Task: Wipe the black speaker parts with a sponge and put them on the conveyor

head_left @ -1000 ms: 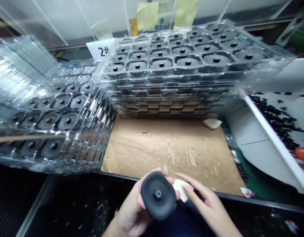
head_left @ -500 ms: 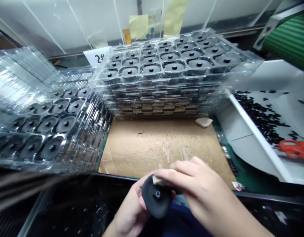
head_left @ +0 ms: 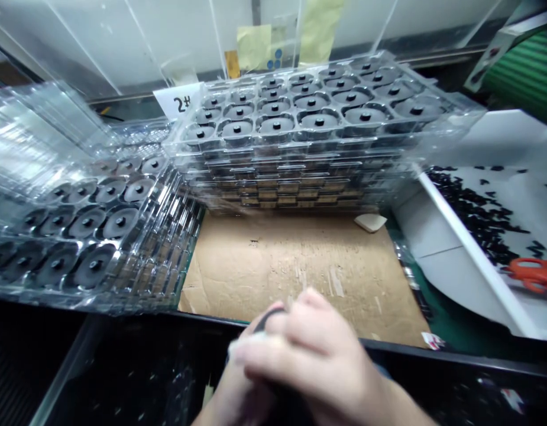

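Note:
My left hand (head_left: 231,378) is closed around a round black disc (head_left: 268,318); only a bit of its dark rim shows. Over the disc lies my right hand (head_left: 313,349), fingers bent and blurred by motion, pressing a small whitish pad (head_left: 255,336) that peeks out at the fingertips. Most of the disc, including its centre, is hidden beneath the right hand. Both hands are just in front of the brown cardboard sheet (head_left: 277,260), near the table's front edge.
Stacked clear plastic trays (head_left: 273,148) hold black discs at the back; more trays (head_left: 122,236) stand left. On the cardboard lies a cream wedge-shaped pad (head_left: 369,222). The white bin (head_left: 468,260) at right contains small black pieces (head_left: 477,213) and orange-handled scissors (head_left: 534,274).
My right hand has moved left across the disc with the whitish pad, covering the disc's face and centre. The left hand still holds the disc. The view has shifted slightly.

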A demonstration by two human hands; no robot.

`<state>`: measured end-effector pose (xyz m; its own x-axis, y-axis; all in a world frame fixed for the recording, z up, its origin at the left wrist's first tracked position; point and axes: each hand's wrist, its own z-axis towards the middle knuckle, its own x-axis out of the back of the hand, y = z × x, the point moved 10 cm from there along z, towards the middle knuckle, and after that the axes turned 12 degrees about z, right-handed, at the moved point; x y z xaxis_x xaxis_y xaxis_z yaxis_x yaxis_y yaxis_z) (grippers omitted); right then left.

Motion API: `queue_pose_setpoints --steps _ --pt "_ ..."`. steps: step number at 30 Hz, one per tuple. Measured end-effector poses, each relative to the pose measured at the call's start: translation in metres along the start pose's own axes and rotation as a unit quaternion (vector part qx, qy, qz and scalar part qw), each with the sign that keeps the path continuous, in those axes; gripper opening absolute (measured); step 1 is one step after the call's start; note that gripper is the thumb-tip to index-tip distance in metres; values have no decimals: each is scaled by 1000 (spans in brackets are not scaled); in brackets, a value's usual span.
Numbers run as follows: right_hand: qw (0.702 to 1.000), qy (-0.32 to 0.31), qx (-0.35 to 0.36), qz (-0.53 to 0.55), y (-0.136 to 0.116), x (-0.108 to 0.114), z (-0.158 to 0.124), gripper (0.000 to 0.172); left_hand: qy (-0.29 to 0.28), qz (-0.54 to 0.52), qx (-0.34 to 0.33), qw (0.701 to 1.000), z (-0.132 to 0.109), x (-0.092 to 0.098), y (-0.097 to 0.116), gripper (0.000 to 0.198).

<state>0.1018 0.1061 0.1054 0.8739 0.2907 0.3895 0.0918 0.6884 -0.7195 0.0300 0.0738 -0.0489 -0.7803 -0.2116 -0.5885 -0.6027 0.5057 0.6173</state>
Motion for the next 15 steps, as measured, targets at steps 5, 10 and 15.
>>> queue_pose_setpoints --steps 5,10,15 --pt "947 114 -301 10 102 23 -69 22 -62 -28 -17 998 -1 -4 9 61" --pt "936 75 -344 1 137 -4 -123 22 -65 -33 -8 997 3 -4 9 57" --pt "925 156 -345 -35 97 31 -92 23 -68 -21 -1 997 1 -16 9 55"
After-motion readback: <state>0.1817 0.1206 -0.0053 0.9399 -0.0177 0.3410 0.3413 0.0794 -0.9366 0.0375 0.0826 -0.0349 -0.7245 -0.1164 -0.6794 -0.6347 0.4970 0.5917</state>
